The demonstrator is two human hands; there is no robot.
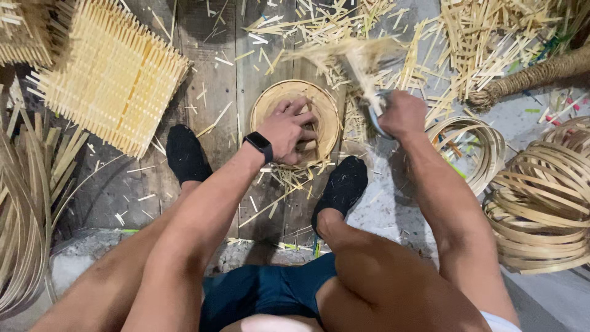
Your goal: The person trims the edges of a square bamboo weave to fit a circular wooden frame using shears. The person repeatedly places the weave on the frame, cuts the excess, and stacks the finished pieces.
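A round woven bamboo basket (pixel 324 104) lies on the wooden floor between my two feet in black shoes. My left hand (pixel 287 130), with a black watch on its wrist, presses down inside the basket, fingers curled on its woven bottom. My right hand (pixel 401 114) is raised to the right of the basket and closed on a metal tool (pixel 375 109) with a curved blade. Blurred bamboo strips (pixel 353 55) fly above that tool.
A flat square woven bamboo mat (pixel 114 74) lies at the upper left. Cut bamboo slivers (pixel 485 43) litter the top of the floor. Stacked bamboo hoops (pixel 541 203) sit at the right, a single hoop (pixel 479 147) beside my right arm. Long bamboo strips (pixel 21 209) lie far left.
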